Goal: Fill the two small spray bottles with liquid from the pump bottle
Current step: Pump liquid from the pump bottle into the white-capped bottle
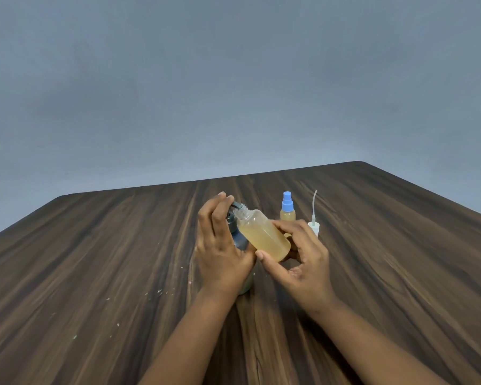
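My left hand (220,245) wraps around the pump bottle (238,237), fingers on its dark pump head; most of the bottle is hidden behind the hand. My right hand (300,259) holds an uncapped small clear bottle (264,234) with amber liquid, tilted so its threaded neck meets the pump spout. A second small spray bottle (287,211) with a blue spray cap stands upright behind, also holding amber liquid. A white spray top (314,222) with its long dip tube pointing up stands on the table to the right.
The dark wood-grain table (122,259) carries small pale specks left of the hands. Its far edge runs across the middle of the view, with a grey wall (233,79) behind.
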`<state>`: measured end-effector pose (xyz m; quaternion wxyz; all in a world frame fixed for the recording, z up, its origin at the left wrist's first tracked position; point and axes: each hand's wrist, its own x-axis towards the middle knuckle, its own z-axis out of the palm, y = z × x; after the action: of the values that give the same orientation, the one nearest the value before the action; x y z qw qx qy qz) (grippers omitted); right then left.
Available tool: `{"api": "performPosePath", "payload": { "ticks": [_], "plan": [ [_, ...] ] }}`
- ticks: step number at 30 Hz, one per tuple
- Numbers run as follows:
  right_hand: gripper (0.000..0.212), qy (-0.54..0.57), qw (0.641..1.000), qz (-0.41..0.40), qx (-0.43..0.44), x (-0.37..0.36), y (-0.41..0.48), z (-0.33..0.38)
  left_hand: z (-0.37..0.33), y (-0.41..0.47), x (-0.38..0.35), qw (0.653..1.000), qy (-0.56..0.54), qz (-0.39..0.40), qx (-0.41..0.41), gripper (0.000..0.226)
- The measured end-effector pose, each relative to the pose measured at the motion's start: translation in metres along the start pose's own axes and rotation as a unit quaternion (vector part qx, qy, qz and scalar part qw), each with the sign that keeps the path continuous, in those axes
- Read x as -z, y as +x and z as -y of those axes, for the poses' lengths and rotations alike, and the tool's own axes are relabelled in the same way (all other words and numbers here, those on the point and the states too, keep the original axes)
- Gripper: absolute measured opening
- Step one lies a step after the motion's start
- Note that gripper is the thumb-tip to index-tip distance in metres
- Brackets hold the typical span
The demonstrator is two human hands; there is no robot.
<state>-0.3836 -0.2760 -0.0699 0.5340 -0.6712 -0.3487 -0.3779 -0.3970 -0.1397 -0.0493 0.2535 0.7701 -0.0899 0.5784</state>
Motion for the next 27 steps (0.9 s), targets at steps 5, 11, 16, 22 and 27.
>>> {"api": "performPosePath", "payload": {
  "ticks": [5, 11, 16, 22, 27],
  "plan": [
    [0.043, -0.005, 1.0, 0.002, 0.001, -0.0003, 0.0006, -0.0018, 0.0009, 0.0017, -0.0011, 1.0, -0.016, -0.004, -0.002, 0.072],
    [0.044, -0.003, 1.0, 0.004, 0.0, 0.001, -0.0004, -0.002, 0.001, 0.0006, -0.003, 1.0, -0.019, -0.002, 0.01, 0.069],
    [0.044, 0.003, 1.0, 0.005, -0.004, -0.001, -0.0004, -0.0008, 0.0007, 0.0007, -0.0003, 1.0, -0.017, -0.001, -0.005, 0.084],
    [0.044, -0.013, 1.0, 0.005, -0.005, 0.0004, 0.0002, -0.0021, -0.0008, 0.0032, -0.0025, 1.0, -0.024, 0.007, 0.002, 0.069],
    [0.044, -0.014, 1.0, 0.01, -0.006, 0.0008, -0.0002, -0.0022, -0.0017, 0.003, -0.0022, 1.0, -0.022, -0.003, 0.011, 0.053]
  ]
}}
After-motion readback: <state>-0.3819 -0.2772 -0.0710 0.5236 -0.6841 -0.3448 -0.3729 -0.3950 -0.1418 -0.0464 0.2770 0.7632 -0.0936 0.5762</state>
